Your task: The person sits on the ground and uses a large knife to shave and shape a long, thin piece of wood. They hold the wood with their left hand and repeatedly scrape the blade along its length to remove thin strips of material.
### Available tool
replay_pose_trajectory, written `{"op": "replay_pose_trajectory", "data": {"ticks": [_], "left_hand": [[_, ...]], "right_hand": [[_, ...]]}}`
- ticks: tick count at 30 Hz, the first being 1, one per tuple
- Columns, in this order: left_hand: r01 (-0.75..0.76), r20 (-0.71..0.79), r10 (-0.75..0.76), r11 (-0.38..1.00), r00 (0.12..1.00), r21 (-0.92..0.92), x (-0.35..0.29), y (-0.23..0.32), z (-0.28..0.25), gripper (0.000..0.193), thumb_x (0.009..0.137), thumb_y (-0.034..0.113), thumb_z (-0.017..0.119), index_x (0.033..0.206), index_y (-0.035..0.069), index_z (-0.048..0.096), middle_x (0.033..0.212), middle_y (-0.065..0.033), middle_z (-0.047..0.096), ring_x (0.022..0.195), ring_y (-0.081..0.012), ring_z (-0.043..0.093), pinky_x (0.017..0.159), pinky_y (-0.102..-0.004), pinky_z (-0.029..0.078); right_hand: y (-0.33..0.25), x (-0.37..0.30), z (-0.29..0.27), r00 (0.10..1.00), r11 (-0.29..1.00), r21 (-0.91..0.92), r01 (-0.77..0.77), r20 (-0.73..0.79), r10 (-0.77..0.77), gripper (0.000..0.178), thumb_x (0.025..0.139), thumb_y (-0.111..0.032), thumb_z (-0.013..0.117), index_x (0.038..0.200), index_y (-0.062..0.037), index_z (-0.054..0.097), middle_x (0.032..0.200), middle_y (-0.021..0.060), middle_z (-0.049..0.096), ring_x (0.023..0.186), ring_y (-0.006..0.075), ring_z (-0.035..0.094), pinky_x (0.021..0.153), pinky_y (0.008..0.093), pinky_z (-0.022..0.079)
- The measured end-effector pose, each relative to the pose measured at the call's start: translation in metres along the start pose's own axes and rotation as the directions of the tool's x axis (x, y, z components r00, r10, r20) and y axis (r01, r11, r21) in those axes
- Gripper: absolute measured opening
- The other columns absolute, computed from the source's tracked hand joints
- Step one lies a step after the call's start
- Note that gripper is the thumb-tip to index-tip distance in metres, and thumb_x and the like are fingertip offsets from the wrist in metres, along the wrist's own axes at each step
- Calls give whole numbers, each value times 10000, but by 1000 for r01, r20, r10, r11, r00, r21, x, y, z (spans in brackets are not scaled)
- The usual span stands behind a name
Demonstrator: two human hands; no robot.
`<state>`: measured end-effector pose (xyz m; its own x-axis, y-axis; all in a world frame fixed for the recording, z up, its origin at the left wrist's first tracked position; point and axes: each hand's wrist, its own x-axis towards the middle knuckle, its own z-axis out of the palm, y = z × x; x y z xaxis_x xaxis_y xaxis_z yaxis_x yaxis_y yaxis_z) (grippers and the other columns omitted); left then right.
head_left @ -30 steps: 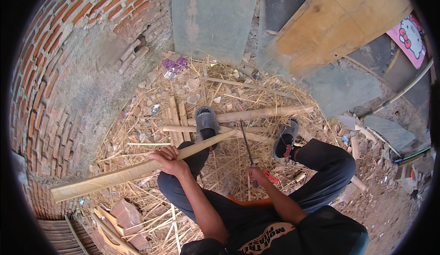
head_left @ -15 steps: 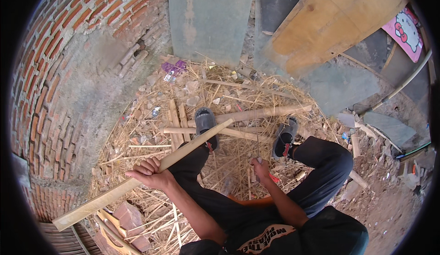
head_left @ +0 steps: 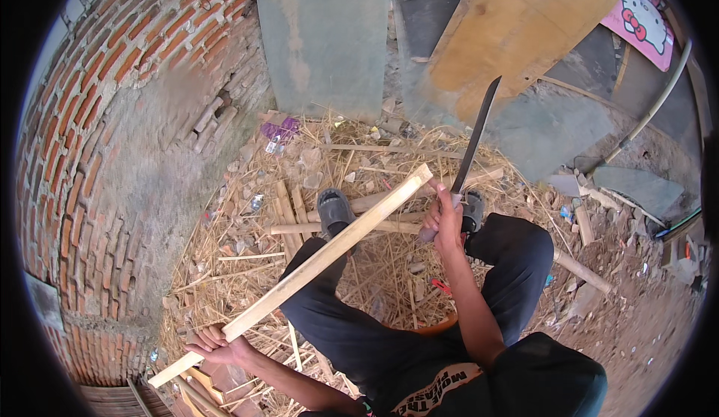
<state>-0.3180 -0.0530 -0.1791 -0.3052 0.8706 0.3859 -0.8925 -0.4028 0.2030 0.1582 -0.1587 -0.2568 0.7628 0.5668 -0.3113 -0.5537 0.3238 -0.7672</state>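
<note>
My left hand is closed round a long pale bamboo strip near its lower left end. The strip slants up to the right across my left leg. By its upper end, my right hand grips the handle of a machete. The long dark blade points up and slightly right, away from me. My right index finger reaches toward the tip of the strip; whether it touches cannot be made out.
A bamboo pole and short slats lie among straw and rubble round my sandals. At left rises a brick wall. Grey sheets and a brown board lean at the far side.
My right hand has come up and forward, raising the machete so its blade points away. The strip's upper end has moved right and away, while my left hand is now lower and further left.
</note>
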Motion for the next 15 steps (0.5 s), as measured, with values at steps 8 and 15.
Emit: {"op": "replay_pose_trajectory", "data": {"ticks": [8, 15], "left_hand": [[124, -101, -146, 972, 984, -198, -6, 5, -28, 542, 1088, 364, 461, 622, 197, 241, 540, 50, 172, 478, -89, 136, 443, -280, 113], [122, -211, -175, 963, 962, -242, -8, -10, -37, 539, 1072, 351, 496, 619, 190, 252, 552, 30, 209, 469, -97, 187, 435, -270, 142]], "right_hand": [[-57, -20, 11, 992, 986, 156, 57, 103, -74, 322, 960, -256, 650, 1138, 9, 609, 513, -76, 296, 393, 57, 282, 436, 258, 298], [-74, -32, 4, 977, 964, 261, 54, 186, -105, 308, 955, -196, 625, 1172, 17, 578, 520, -86, 299, 390, 43, 276, 427, 245, 303]]}}
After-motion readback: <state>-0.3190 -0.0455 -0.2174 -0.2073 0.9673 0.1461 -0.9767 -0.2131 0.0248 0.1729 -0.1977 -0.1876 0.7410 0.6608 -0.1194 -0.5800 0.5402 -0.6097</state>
